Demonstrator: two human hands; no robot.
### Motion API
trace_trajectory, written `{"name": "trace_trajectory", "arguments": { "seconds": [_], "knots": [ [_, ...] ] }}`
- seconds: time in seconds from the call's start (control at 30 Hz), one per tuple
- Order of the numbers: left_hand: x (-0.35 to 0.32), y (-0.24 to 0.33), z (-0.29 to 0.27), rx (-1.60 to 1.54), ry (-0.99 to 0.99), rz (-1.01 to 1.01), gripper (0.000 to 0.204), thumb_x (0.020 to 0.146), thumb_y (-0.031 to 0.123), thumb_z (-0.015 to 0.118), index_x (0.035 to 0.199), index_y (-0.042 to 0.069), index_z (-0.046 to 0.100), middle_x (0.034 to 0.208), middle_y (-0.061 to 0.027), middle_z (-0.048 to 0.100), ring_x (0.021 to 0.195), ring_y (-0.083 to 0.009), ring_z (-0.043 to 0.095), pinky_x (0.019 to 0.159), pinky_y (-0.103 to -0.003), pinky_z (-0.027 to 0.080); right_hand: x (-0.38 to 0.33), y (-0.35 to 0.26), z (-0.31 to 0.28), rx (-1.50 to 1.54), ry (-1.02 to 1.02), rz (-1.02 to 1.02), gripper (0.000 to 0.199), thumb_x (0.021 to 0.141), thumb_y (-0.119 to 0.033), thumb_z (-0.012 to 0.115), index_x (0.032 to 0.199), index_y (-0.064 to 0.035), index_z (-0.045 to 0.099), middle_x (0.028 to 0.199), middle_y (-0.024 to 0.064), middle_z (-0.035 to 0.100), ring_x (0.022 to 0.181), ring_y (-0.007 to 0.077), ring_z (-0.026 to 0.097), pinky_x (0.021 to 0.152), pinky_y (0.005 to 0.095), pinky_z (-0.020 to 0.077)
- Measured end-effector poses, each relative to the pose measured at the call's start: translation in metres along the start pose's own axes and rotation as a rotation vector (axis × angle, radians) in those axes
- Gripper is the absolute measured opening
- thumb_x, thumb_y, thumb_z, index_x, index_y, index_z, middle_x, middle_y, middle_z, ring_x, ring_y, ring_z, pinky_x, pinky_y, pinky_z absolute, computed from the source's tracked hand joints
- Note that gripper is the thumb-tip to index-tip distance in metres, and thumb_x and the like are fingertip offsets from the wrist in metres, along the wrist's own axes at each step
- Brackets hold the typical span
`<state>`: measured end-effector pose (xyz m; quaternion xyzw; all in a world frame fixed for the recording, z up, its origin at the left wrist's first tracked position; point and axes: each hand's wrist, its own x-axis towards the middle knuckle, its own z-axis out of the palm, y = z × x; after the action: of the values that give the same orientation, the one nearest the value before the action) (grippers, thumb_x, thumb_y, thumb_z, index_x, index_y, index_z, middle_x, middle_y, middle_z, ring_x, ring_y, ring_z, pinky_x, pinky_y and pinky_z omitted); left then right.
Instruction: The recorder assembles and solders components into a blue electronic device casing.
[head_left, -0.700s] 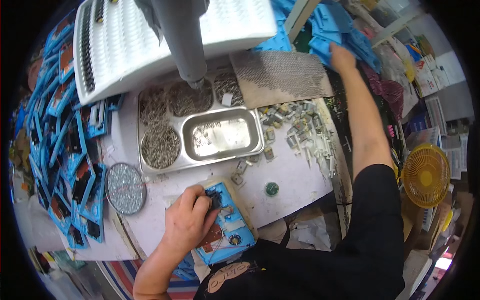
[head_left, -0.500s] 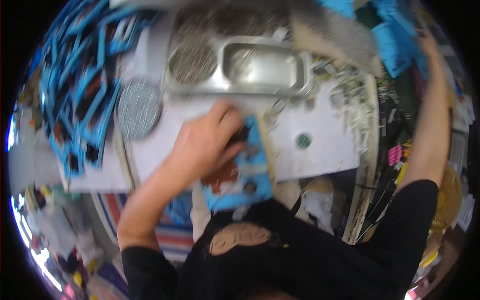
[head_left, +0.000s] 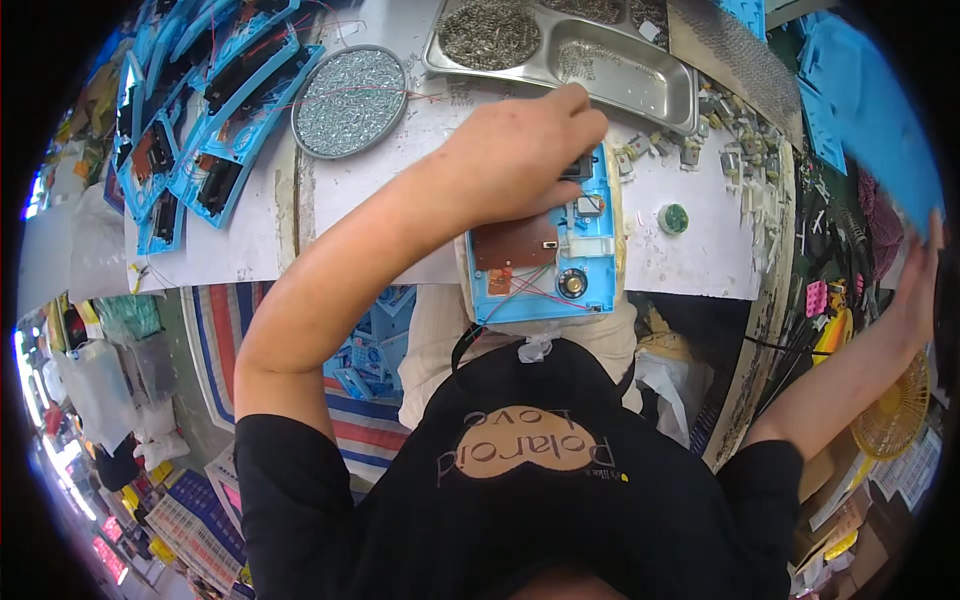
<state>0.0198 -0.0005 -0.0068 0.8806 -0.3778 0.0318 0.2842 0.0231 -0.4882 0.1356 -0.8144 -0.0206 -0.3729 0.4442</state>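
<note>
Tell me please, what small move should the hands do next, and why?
Probably the right hand should bring its blue panel toward the table. It is stretched far to the side, gripping that panel, while the left hand rests on the open blue housing, whose circuit board and wires lie uncovered.

Left hand (head_left: 520, 155) on blue plastic housing (head_left: 545, 255), right hand (head_left: 915, 275) touching blurred blue panel (head_left: 885, 120)
</note>
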Motion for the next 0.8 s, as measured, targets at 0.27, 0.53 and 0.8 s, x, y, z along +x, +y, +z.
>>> {"name": "trace_trajectory", "arguments": {
  "seconds": [0.27,0.53,0.8],
  "knots": [
    [-0.097,-0.031,-0.048,-0.373,0.597,-0.453,0.025,0.085,0.01,0.08,0.106,0.005,0.067,0.087,0.0013,0.061,0.068,-0.005,0.05,0.061,-0.021,0.042,-0.161,-0.052,0.041,0.604,-0.198,0.419,0.035,0.099,-0.004,0.06,0.133,0.0072,0.055,0.115,0.0133,0.068,0.092,0.0163,0.066,0.07,0.0297,0.0554],
    [-0.077,0.035,-0.048,-0.818,0.345,-0.494,0.019,0.09,0.013,0.077,0.102,0.001,0.067,0.08,0.0033,0.061,0.066,-0.0018,0.049,0.06,-0.018,0.039,-0.149,-0.059,0.171,0.79,-0.637,0.753,0.036,0.098,-0.011,0.064,0.128,0.0075,0.06,0.099,0.0077,0.069,0.069,0.0076,0.06,0.05,0.0191,0.0424],
    [-0.067,0.012,-0.048,-1.041,0.252,-0.547,0.055,0.102,0.047,0.056,0.123,-0.003,0.06,0.094,-0.0021,0.064,0.061,-0.0038,0.04,0.051,-0.018,0.029,-0.129,-0.056,0.213,1.118,-0.641,0.775,0.033,0.097,-0.017,0.069,0.124,0.0006,0.064,0.097,0.0042,0.071,0.077,0.0063,0.064,0.054,0.017,0.0501]
  ]
}}
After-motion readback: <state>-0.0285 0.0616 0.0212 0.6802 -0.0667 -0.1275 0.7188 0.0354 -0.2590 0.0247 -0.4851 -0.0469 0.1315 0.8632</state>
